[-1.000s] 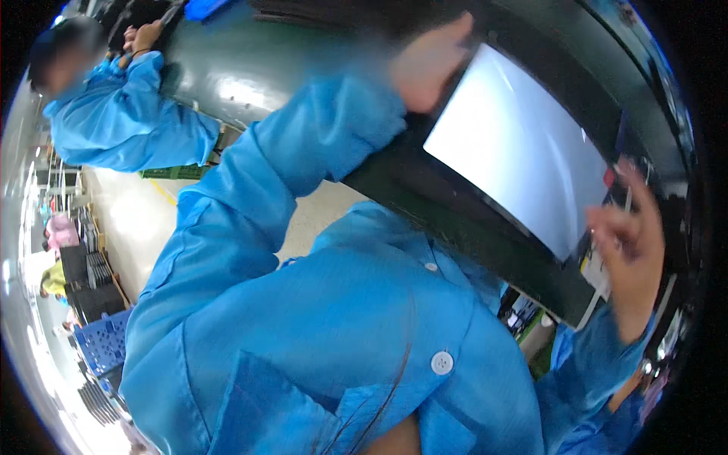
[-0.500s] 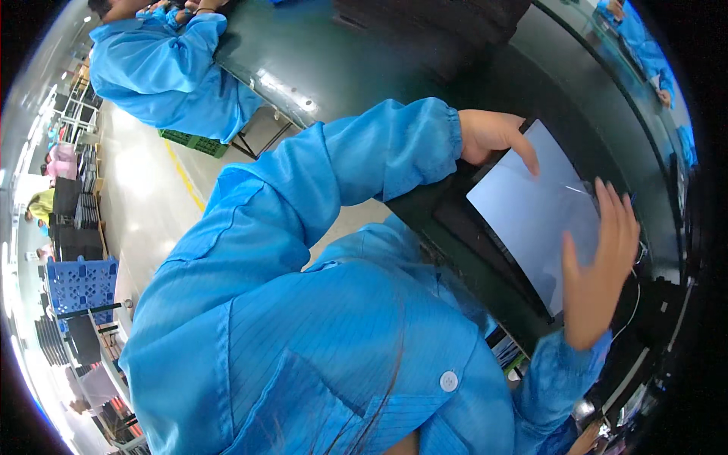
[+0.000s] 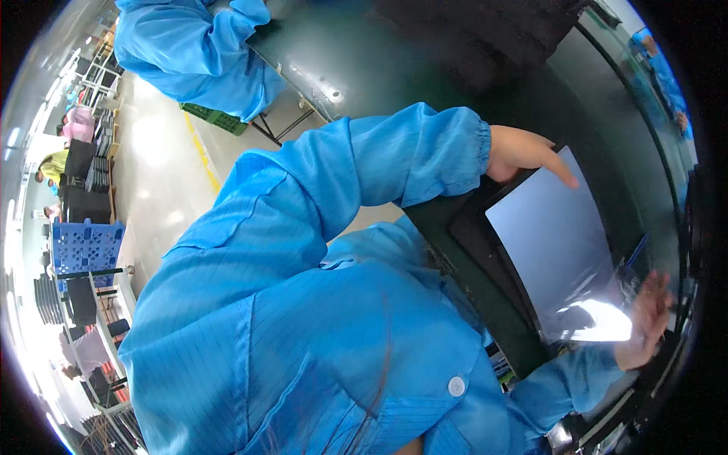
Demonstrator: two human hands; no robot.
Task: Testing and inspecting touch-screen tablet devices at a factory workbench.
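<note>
A flat screen panel (image 3: 546,227) with a pale blue-grey face and dark edge lies tilted on the dark table. My left hand (image 3: 522,155) grips its upper left edge, one digit stretched over the pale face and the others at the rim. Toward the lower right, a clear shiny film (image 3: 599,322) curves off the panel and catches a bright glare. Beside that glare is my right hand (image 3: 644,322), off the panel's edge and partly seen through the film. Its fingers are blurred, so their hold on the film cannot be made out.
A dark flat piece (image 3: 481,235) lies beneath the panel. Dark material (image 3: 470,38) is heaped at the table's far side. Near the right hand is a thin blue strip (image 3: 637,249). At upper left, a co-worker's blue sleeve (image 3: 205,45) rests by the table above a green crate (image 3: 214,119).
My right hand has moved from over the panel down and right, past its edge. The clear film now shows lifted toward it. My left hand keeps its grip; the whole view has shifted slightly.
</note>
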